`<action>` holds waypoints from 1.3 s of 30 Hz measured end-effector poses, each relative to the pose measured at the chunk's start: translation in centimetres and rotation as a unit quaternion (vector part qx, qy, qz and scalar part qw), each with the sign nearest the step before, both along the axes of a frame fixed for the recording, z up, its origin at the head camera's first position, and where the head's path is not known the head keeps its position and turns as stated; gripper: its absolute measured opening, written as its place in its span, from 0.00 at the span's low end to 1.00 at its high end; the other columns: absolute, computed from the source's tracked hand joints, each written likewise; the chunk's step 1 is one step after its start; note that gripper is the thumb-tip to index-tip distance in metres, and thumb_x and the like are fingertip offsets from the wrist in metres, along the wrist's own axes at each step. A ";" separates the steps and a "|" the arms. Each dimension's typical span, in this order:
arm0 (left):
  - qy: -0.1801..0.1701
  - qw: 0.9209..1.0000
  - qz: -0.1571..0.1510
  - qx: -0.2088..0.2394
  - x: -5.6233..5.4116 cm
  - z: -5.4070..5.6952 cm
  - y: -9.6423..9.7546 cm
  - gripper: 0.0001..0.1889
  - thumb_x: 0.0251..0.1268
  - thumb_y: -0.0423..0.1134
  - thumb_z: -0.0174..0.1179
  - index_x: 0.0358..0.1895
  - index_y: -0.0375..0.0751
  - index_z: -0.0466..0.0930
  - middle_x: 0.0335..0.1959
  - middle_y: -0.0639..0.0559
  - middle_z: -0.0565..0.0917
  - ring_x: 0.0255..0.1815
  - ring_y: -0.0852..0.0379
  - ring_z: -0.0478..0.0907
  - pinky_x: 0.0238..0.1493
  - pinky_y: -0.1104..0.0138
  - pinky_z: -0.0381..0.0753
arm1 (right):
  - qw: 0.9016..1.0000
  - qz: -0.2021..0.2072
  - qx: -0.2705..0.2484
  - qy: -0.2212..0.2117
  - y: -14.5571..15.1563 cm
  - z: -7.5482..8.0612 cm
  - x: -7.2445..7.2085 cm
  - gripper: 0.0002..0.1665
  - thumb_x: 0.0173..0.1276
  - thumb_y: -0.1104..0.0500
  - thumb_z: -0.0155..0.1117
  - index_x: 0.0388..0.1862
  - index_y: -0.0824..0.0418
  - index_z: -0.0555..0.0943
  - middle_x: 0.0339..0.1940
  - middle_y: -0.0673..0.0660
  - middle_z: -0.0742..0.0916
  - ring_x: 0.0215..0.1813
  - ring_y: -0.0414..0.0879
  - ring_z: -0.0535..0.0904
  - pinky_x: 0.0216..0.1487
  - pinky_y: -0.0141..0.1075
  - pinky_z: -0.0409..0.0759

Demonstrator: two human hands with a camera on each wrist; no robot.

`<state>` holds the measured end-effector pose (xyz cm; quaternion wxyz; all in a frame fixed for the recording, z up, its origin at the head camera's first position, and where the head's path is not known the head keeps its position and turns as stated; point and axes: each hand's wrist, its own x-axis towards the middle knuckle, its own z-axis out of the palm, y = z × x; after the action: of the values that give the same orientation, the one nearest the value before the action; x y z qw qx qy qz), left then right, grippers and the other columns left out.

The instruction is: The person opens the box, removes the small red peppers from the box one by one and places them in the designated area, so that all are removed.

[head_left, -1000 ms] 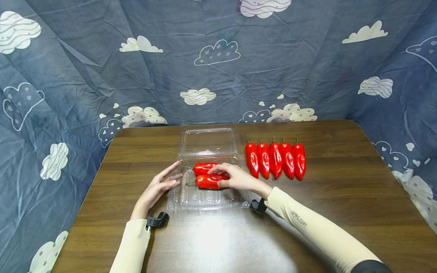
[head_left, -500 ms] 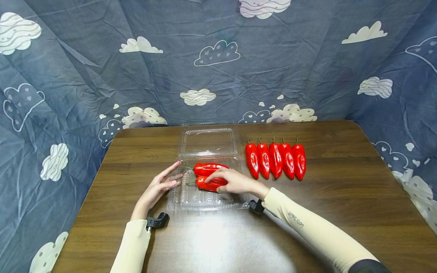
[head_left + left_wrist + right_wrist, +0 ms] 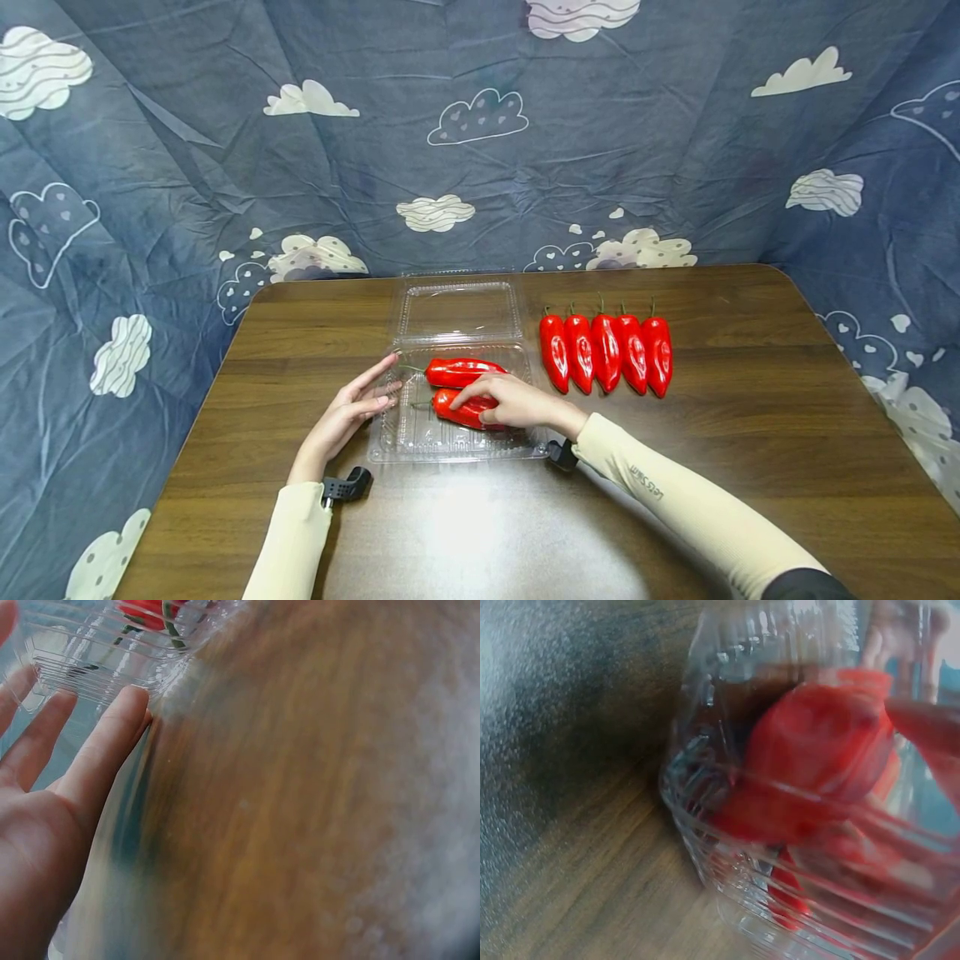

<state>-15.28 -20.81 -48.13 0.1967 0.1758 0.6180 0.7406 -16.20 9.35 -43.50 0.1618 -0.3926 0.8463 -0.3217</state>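
Observation:
A clear plastic clamshell box (image 3: 427,442) lies on the table with its lid (image 3: 459,310) folded back. Two long red peppers lie crosswise inside, stems to the left. My right hand (image 3: 521,402) holds the nearer pepper (image 3: 456,410) between thumb and fingers, hiding its tip end. Just behind it rests the farther pepper (image 3: 459,371). In the right wrist view the held pepper (image 3: 810,750) is blurred, partly behind the box's ribbed wall. Along the box's left side, my left hand (image 3: 341,417) keeps its fingers extended; the left wrist view shows its fingertips (image 3: 129,705) right at the wall.
Several red peppers (image 3: 606,352) lie side by side to the right of the box, stems pointing away. Brown wood-grain boards form the table (image 3: 750,400). A blue cloth with clouds (image 3: 480,175) hangs behind the far edge, close to the lid.
My right hand has drawn the nearer pepper a little toward the box's front and right, tilting it slightly. More of the farther pepper shows. The left hand has stayed in place.

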 end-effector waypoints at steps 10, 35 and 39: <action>0.000 1.000 0.001 0.000 -0.1 0.0 0.0 0.33 0.68 0.23 0.46 0.75 0.37 0.51 0.77 0.45 0.48 0.72 0.36 0.53 0.62 0.63 0.70 | 1.000 -0.015 0.007 -0.024 -0.1 -0.1 0.3 0.27 0.52 0.71 0.63 0.51 0.53 0.82 0.52 0.53 0.82 0.48 0.46 0.73 0.49 0.36 0.72; -0.005 1.000 0.000 -0.003 0.0 0.0 0.0 0.33 0.68 0.22 0.46 0.75 0.37 0.50 0.77 0.45 0.48 0.72 0.36 0.52 0.64 0.60 0.69 | 0.986 -0.076 -0.116 -0.088 0.7 0.4 0.0 0.25 0.60 0.68 0.65 0.57 0.53 0.79 0.57 0.53 0.81 0.51 0.47 0.78 0.54 0.46 0.76; -0.004 1.000 0.000 -0.005 0.0 0.0 0.0 0.33 0.68 0.22 0.46 0.75 0.37 0.51 0.77 0.46 0.48 0.72 0.37 0.53 0.63 0.60 0.69 | 0.982 -0.082 -0.138 -0.103 0.9 0.6 0.1 0.26 0.60 0.69 0.64 0.59 0.56 0.77 0.58 0.55 0.80 0.55 0.49 0.76 0.57 0.47 0.74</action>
<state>-15.31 -20.79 -48.09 0.1997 0.1715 0.6206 0.7386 -16.10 10.27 -42.87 0.1652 -0.3051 0.8023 -0.4858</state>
